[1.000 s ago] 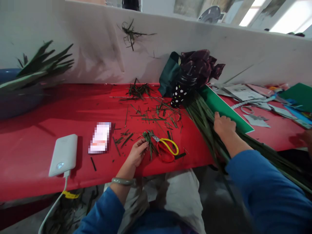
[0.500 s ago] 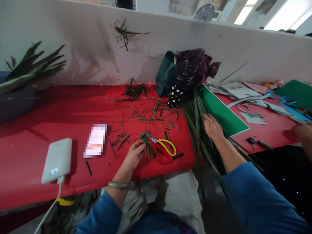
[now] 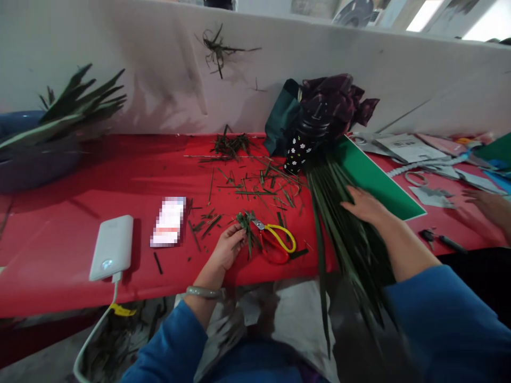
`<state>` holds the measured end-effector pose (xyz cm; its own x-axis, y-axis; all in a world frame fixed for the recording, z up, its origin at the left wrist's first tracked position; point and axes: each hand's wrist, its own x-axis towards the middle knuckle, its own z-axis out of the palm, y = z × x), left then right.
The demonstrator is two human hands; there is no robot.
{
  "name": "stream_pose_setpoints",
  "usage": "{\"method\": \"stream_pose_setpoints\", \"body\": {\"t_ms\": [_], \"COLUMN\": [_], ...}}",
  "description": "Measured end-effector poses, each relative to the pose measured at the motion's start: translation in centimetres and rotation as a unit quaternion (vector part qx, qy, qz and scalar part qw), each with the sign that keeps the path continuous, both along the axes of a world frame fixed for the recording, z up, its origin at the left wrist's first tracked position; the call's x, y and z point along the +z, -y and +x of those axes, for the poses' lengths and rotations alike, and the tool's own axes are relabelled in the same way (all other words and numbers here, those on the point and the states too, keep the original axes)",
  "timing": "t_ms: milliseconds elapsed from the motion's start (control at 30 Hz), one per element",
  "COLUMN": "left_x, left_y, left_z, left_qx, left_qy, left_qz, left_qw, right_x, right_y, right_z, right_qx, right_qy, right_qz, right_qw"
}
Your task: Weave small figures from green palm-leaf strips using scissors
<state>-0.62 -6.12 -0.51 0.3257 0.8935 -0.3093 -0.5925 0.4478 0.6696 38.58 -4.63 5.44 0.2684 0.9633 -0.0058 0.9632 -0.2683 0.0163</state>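
Note:
My left hand [image 3: 225, 250] rests on the red table [image 3: 80, 250] near its front edge, fingers pinched on a small tuft of green leaf pieces [image 3: 246, 222]. Red and yellow scissors [image 3: 275, 242] lie just right of that tuft. My right hand [image 3: 365, 205] lies flat with fingers stretched out on a long bundle of green leaves [image 3: 343, 234]. The bundle runs from a dark flowered bottle [image 3: 300, 149] down over the table's front edge.
A white power bank [image 3: 112, 247] with its cable and a phone [image 3: 169, 229] lie at the left. Leaf scraps [image 3: 247, 183] litter the middle. A green sheet [image 3: 371, 178], papers and a small dark tool [image 3: 441, 239] lie at the right, where another person's hand [image 3: 489, 205] reaches in.
My right hand has shifted slightly right on the leaf bundle and flattened, and the bundle's lower ends have swung toward me. My left hand has stayed on the tuft.

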Motion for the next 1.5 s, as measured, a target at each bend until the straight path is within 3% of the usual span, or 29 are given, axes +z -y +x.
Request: {"method": "stream_pose_setpoints", "body": {"t_ms": [133, 233, 333, 433, 533, 633, 833, 900, 1000, 1067, 1133, 1233, 1333, 1433, 1500], "left_x": [0.0, -0.2, -0.4, -0.4, -0.3, -0.4, -0.6, -0.6, -0.5, -0.6, -0.8, -1.1, -1.3, -1.1, -0.8], "left_y": [-0.1, -0.2, -0.4, -0.5, -0.4, -0.3, -0.2, -0.2, -0.3, -0.4, -0.5, -0.6, -0.6, -0.4, -0.2], "left_z": [0.0, -0.3, -1.1, -2.0, -2.5, -2.6, -2.3, -2.2, -2.1, -2.2, -2.2, -2.3, -2.4, -2.3, -2.2], "left_qx": [-0.006, 0.009, 0.034, 0.054, 0.063, 0.05, 0.028, 0.026, 0.031, 0.035, 0.036, 0.036, 0.043, 0.051, 0.05], "left_qy": [-0.001, 0.005, 0.014, 0.016, 0.01, 0.004, -0.021, -0.025, -0.02, -0.017, -0.018, -0.016, -0.006, -0.006, -0.009], "left_qz": [0.002, 0.012, 0.024, 0.027, 0.026, 0.024, 0.04, 0.048, 0.049, 0.045, 0.037, 0.026, 0.031, 0.035, 0.041], "left_qw": [1.0, 1.0, 0.999, 0.998, 0.998, 0.998, 0.999, 0.998, 0.998, 0.998, 0.998, 0.999, 0.999, 0.998, 0.998], "right_x": [5.4, 7.3, 5.7, 2.1, -1.6, -3.9, -5.1, -5.0, -4.9, -5.1, -5.4, -6.1, -6.1, -5.4, -4.9], "right_y": [1.3, 2.3, 2.6, 2.4, 2.4, 2.9, 3.8, 4.0, 4.7, 5.6, 6.5, 7.3, 6.9, 6.0, 5.5], "right_z": [-7.9, -16.2, -22.8, -26.2, -27.3, -28.0, -29.0, -28.4, -26.2, -24.4, -22.9, -22.0, -22.6, -24.5, -26.1], "right_qx": [0.114, 0.194, 0.234, 0.212, 0.169, 0.148, 0.169, 0.157, 0.133, 0.133, 0.149, 0.161, 0.132, 0.116, 0.143], "right_qy": [-0.051, -0.162, -0.218, -0.287, -0.375, -0.431, -0.513, -0.48, -0.347, -0.255, -0.202, -0.176, -0.183, -0.229, -0.291], "right_qz": [0.069, 0.051, 0.0, 0.02, 0.039, 0.104, 0.153, 0.187, 0.219, 0.194, 0.152, 0.108, 0.126, 0.191, 0.211], "right_qw": [0.99, 0.966, 0.947, 0.934, 0.911, 0.884, 0.827, 0.843, 0.902, 0.938, 0.956, 0.965, 0.966, 0.948, 0.922]}}
